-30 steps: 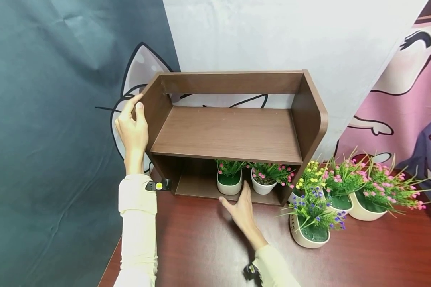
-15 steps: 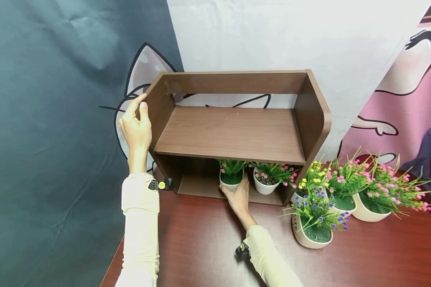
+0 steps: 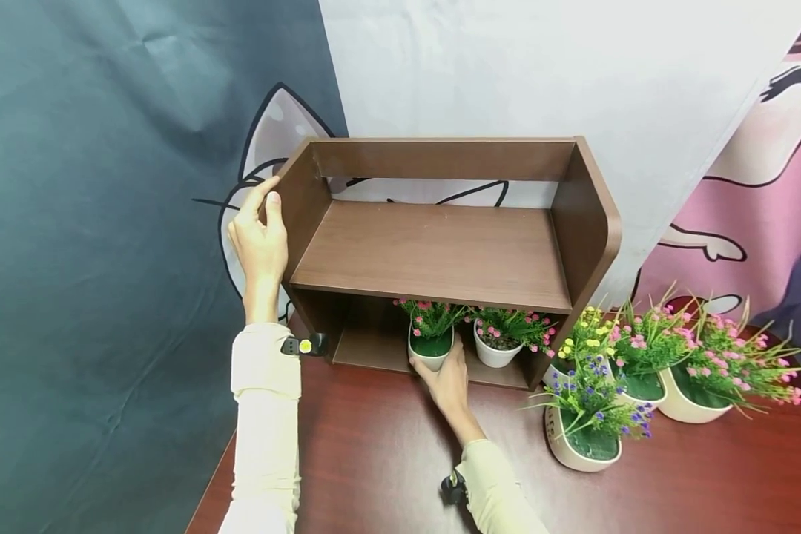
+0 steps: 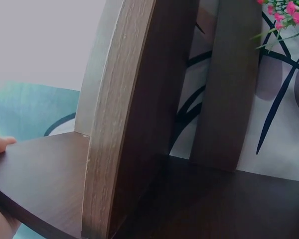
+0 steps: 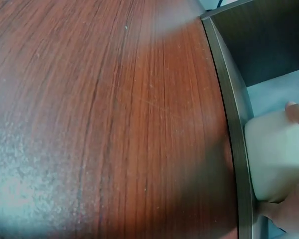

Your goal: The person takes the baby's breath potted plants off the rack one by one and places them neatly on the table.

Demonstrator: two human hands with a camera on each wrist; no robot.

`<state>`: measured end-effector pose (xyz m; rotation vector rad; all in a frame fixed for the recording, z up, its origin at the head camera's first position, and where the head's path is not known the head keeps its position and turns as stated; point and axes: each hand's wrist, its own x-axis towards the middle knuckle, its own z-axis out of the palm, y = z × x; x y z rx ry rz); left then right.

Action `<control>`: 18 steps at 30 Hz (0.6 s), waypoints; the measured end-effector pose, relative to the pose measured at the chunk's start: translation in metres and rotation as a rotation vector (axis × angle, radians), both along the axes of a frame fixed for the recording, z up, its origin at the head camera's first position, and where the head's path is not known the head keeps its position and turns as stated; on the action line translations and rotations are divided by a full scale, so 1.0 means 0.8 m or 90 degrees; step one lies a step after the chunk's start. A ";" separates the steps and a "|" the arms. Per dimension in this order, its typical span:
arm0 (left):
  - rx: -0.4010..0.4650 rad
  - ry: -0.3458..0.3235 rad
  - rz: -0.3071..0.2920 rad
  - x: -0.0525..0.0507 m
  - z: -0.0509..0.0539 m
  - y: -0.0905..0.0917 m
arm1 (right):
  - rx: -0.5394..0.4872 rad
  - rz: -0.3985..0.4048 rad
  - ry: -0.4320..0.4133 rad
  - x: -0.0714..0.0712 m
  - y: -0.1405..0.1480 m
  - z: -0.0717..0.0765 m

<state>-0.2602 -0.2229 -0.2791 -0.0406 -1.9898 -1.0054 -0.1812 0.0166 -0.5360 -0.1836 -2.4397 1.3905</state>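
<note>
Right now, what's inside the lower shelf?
A cream pot in the right hand and a white pot, both with pink flowers. In the head view, the upper board hides the upper back.

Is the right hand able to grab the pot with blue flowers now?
Probably not yet: the right hand grips a pink-flowered pot on the lower shelf. Nothing seems to block the blue-flowered pot, though.

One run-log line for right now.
left hand: grips shelf unit's left side panel | right hand: grips pink-flowered cream pot in lower tier | white pot: beside it | blue-flowered pot: on table
</note>
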 end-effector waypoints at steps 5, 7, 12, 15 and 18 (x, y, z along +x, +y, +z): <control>0.001 -0.004 0.003 0.003 -0.002 -0.001 | 0.034 0.036 0.009 0.010 0.006 0.002; 0.002 0.000 0.002 0.002 -0.002 -0.001 | 0.047 0.055 0.013 0.013 0.010 0.004; 0.003 0.009 -0.005 -0.001 0.003 0.000 | 0.060 0.086 0.013 0.019 0.020 0.009; 0.004 0.009 -0.006 -0.001 0.004 0.001 | 0.065 0.095 0.003 0.022 0.022 0.010; 0.005 0.010 -0.007 0.001 0.004 0.001 | 0.072 0.099 -0.013 0.027 0.020 0.013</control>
